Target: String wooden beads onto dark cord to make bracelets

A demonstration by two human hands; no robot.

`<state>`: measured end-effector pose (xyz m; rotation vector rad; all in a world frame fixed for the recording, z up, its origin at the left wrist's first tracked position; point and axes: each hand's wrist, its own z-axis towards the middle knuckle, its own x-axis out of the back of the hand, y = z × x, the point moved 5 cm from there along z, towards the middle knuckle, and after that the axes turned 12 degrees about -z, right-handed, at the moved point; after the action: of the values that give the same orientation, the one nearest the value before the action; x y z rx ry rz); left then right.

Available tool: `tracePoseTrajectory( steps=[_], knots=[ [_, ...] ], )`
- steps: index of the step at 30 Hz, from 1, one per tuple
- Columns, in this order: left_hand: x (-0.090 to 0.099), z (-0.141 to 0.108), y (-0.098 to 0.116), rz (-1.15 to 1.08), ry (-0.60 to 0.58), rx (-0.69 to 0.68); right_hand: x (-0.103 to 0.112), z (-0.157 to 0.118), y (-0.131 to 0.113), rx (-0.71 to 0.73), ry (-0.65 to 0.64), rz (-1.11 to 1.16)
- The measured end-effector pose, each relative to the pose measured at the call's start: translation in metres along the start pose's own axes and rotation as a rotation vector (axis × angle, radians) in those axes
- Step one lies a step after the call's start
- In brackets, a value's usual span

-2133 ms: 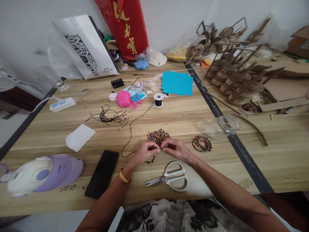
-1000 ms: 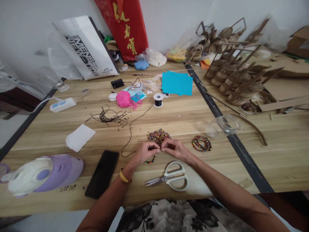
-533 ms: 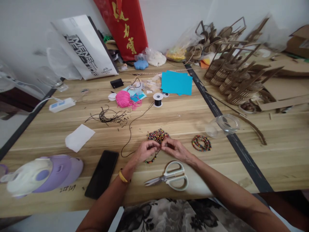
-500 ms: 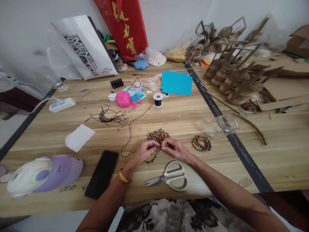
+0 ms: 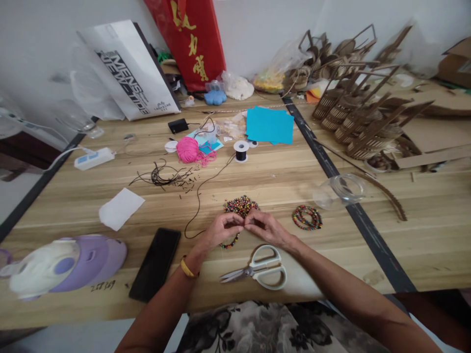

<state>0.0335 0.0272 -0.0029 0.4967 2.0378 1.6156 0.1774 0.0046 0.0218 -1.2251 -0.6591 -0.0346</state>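
Observation:
My left hand (image 5: 222,228) is closed in a pinch on the black cord (image 5: 199,196). That cord curves down from a white spool (image 5: 241,151) and passes behind the wrist. My right hand (image 5: 267,227) pinches at the same spot, its fingertips meeting the left ones; what sits between them is too small to make out. A short string of coloured beads (image 5: 232,242) hangs in a curve below the left fingers. Just beyond both hands lies a pile of loose multicoloured beads (image 5: 241,205). Scissors with pale handles (image 5: 270,268) rest near my body, blades pointing left.
A coil of strung beads (image 5: 307,217) lies to the right, near a clear plastic container (image 5: 340,190). Leftward are a black phone (image 5: 156,264), white paper (image 5: 121,209) and cut black cords (image 5: 162,176). Pink yarn (image 5: 188,149) and blue sheets (image 5: 270,126) lie farther back.
The fingertips of both hands have come closer together, and the bit of cord that showed near the right fingers is now hidden. Everything else stays put.

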Motion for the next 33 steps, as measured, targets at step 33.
tracePoseTrajectory(
  steps=[33],
  knots=[
    [0.033,-0.012,0.027,0.285,0.152,-0.032,0.023,-0.003,0.029,-0.261,0.219,0.146]
  ],
)
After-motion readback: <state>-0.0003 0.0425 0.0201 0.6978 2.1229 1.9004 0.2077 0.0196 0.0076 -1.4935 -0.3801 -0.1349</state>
